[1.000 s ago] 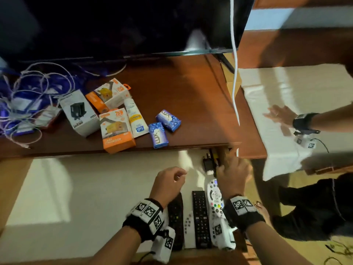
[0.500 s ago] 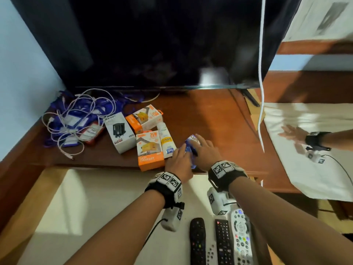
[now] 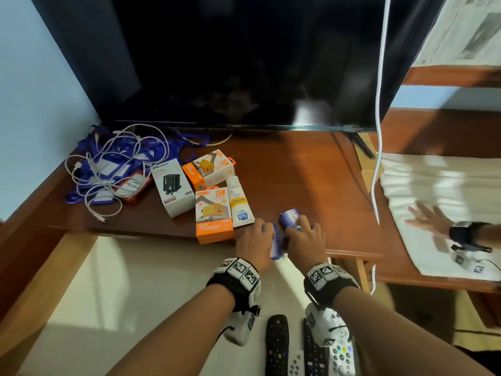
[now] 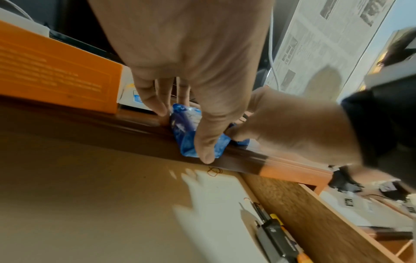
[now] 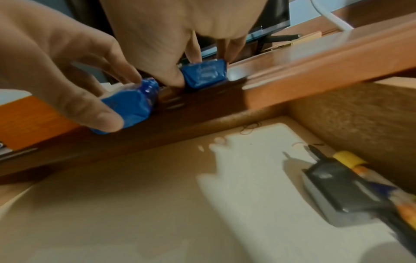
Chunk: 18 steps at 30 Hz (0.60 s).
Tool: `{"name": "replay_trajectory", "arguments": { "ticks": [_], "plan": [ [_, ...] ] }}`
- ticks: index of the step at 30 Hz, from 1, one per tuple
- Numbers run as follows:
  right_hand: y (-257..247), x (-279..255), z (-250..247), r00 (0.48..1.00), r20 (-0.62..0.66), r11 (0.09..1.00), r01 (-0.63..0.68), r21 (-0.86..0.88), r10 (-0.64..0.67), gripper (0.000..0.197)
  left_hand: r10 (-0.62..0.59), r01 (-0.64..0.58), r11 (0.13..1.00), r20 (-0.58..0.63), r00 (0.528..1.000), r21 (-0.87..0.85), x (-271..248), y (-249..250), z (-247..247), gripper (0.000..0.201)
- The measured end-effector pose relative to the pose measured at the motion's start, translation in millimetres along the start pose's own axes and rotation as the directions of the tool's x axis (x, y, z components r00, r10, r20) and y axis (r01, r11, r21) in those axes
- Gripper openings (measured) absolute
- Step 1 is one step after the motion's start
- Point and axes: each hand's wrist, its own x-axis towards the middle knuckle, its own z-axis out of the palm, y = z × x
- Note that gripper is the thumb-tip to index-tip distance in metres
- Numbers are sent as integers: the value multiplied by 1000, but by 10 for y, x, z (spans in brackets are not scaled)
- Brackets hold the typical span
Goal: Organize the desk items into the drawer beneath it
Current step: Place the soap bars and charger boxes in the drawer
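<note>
Two blue soap packets lie at the front edge of the wooden desk [image 3: 298, 172]. My left hand [image 3: 267, 237] grips the left blue soap packet [image 3: 275, 246], thumb on the near end and fingers behind it, as the left wrist view shows [image 4: 186, 128]. My right hand [image 3: 298, 229] pinches the right blue soap packet [image 3: 288, 216], seen from below in the right wrist view [image 5: 203, 74]. The two packets sit close together. Beneath the desk the drawer [image 3: 135, 294] stands pulled out.
Orange charger boxes [image 3: 214, 215], a white charger box [image 3: 172, 187], a cream tube [image 3: 238, 203] and tangled cables with blue lanyards [image 3: 108, 169] lie on the desk left of my hands. Remotes [image 3: 276, 346] and a black plug [image 5: 333, 186] lie in the drawer. Another person's hand [image 3: 428, 219] rests on white cloth at right.
Both hands rose from the remotes in the drawer to the desk's front edge and closed round the two blue soap packets. The head view lifted with them.
</note>
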Motion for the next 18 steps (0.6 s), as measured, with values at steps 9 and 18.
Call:
{"name": "replay_trajectory", "arguments": {
  "ticks": [9,18],
  "plan": [
    [125,-665,-36,971,-5,807,-197,557,241,62,-132,187,873,152,979,-450,-757,-96,295,77],
    [-185,-1500,265,795,582,423,-593,685,171,12,-146,333,910,560,815,-248,-1347,-483,853,90]
  ]
}}
